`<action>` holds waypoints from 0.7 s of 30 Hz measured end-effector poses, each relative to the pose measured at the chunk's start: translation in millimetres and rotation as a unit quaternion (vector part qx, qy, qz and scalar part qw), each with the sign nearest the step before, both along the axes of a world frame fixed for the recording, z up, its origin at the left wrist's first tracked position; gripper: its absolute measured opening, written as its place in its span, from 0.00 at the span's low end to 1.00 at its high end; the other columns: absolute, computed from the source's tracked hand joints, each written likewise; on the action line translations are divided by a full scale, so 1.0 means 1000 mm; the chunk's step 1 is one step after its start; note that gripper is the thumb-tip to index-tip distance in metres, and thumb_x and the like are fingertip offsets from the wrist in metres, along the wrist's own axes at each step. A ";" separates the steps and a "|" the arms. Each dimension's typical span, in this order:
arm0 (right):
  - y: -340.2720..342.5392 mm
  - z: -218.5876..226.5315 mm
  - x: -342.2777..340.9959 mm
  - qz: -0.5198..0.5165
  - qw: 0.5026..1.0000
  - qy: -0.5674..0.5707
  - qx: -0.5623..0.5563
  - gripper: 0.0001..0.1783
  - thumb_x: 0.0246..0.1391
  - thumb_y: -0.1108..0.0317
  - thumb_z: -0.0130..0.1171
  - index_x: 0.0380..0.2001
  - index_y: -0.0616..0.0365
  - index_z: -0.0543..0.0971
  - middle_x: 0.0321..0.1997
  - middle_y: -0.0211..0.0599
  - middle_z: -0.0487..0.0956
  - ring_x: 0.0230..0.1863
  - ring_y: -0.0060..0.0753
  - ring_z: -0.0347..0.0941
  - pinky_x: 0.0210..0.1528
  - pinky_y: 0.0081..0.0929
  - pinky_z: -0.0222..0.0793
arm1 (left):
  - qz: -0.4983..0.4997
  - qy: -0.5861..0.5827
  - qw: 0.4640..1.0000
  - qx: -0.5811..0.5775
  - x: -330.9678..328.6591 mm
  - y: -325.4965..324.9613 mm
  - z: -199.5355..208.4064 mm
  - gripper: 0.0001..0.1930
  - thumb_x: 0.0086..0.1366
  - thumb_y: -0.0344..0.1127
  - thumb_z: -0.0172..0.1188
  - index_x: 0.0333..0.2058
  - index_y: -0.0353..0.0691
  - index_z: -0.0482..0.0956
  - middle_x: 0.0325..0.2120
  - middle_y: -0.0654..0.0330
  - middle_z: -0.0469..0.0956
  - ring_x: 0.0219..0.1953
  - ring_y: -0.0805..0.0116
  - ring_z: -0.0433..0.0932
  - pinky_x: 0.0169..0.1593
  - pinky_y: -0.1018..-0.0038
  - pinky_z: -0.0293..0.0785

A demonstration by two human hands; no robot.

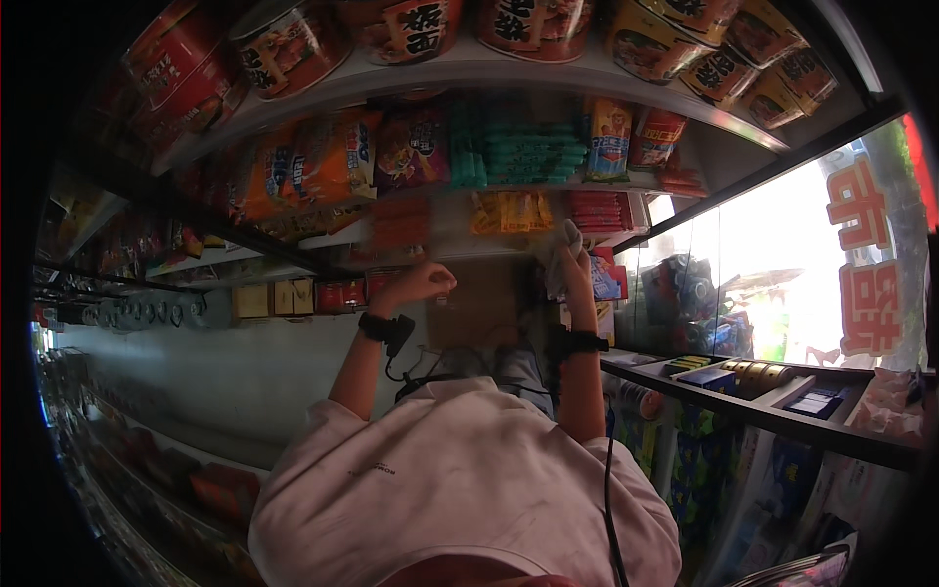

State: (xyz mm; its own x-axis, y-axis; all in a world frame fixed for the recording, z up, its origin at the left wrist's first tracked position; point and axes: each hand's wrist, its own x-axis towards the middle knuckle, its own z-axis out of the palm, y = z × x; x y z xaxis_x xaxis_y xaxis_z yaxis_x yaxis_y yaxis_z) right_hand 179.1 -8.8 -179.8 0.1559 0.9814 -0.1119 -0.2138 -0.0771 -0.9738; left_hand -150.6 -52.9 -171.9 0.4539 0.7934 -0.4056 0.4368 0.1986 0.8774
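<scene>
The grey cloth [558, 278] hangs from my right hand [579, 266], my fingers clamped on it, just before the lower shelf [453, 242] edge. Yellow packs [512, 211] and red packs [598, 211] lie on that shelf near it. My left hand [426, 282] is well apart from the cloth, fingers curled inward; whether their tips meet I cannot tell. A brown carton [476, 301] sits low between my hands. Above are green packs [533, 152], then big tubs [403, 31] on the top shelf [469, 73].
</scene>
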 end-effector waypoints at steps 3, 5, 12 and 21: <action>-0.033 -0.011 -0.033 0.104 0.986 0.041 -0.124 0.21 0.63 0.62 0.57 0.55 0.61 0.74 0.42 0.27 0.79 0.39 0.18 0.73 0.41 0.19 0.70 | 0.036 0.045 0.998 0.017 -0.028 -0.016 -0.012 0.15 0.67 0.43 0.62 0.32 0.34 0.83 0.29 0.61 0.83 0.32 0.74 0.80 0.38 0.72 0.76; -0.057 0.005 -0.052 0.117 0.975 0.086 -0.167 0.19 0.64 0.58 0.58 0.50 0.61 0.76 0.39 0.25 0.79 0.37 0.16 0.73 0.38 0.19 0.69 | 0.106 0.009 0.993 0.044 -0.039 -0.028 -0.001 0.16 0.66 0.45 0.64 0.36 0.35 0.85 0.30 0.60 0.83 0.32 0.71 0.81 0.39 0.69 0.77; -0.108 0.010 -0.050 0.077 0.965 0.152 -0.198 0.18 0.63 0.59 0.59 0.51 0.57 0.76 0.42 0.28 0.81 0.44 0.23 0.79 0.43 0.24 0.76 | 0.305 0.038 0.947 0.097 -0.072 -0.069 0.006 0.16 0.64 0.47 0.66 0.36 0.38 0.87 0.29 0.58 0.83 0.35 0.70 0.82 0.41 0.70 0.76; -0.186 0.007 0.002 -0.006 0.953 0.280 -0.116 0.19 0.67 0.56 0.52 0.54 0.56 0.75 0.45 0.30 0.81 0.45 0.26 0.79 0.45 0.24 0.76 | 0.432 -0.110 0.895 0.011 -0.056 -0.134 0.037 0.21 0.72 0.50 0.54 0.51 0.38 0.77 0.42 0.57 0.80 0.41 0.67 0.82 0.46 0.72 0.81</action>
